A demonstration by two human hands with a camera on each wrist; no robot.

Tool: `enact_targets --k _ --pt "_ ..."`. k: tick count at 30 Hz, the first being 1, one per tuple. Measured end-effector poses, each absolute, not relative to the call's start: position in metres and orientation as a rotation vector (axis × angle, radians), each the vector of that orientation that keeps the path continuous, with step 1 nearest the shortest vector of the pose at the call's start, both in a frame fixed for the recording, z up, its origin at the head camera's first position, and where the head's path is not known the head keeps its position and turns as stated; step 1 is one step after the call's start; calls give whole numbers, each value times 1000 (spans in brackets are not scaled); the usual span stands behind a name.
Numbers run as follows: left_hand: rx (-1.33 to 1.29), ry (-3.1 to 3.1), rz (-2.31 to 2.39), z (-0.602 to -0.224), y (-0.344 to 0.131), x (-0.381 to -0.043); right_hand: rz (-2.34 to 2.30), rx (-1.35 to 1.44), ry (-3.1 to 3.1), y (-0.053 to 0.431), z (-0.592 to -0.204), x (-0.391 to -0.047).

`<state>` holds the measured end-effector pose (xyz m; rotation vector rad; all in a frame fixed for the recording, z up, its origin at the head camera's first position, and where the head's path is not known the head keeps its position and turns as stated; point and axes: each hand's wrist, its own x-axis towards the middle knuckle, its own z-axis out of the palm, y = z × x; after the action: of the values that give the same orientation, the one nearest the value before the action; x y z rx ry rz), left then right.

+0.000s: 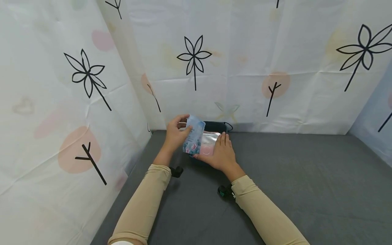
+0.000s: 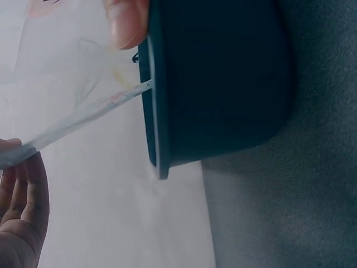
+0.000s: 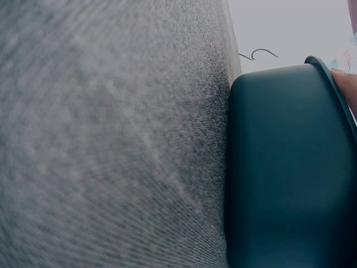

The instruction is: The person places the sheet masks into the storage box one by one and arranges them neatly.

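Observation:
In the head view, my left hand point(image 1: 177, 133) pinches a flat blue packet with a flower print point(image 1: 194, 131) by its left edge, thumb in front and fingers behind. The left wrist view shows that packet slanting, its lower end at the rim of a dark teal bin point(image 2: 223, 72). A pink and silver packet point(image 1: 207, 149) lies at the bin's opening, right of the blue one and partly covered by it. My right hand point(image 1: 222, 153) rests along the bin's right side with fingers straight, its thumb at the near rim. The bin's contents are mostly hidden.
The bin stands on a grey cloth-covered table point(image 1: 291, 177), near its far edge. White curtains point(image 1: 239, 61) with leaf and twig drawings hang behind and on the left. A thin black cord point(image 1: 229, 126) loops beside the bin.

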<state>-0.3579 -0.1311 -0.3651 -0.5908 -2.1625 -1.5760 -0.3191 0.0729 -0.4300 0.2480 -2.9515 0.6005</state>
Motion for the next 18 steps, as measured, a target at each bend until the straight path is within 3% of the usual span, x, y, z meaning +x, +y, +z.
enact_targets --k 18 --pt "-635 -2534 -1495 -382 -124 -362 549 249 -2945 73 -434 -322"
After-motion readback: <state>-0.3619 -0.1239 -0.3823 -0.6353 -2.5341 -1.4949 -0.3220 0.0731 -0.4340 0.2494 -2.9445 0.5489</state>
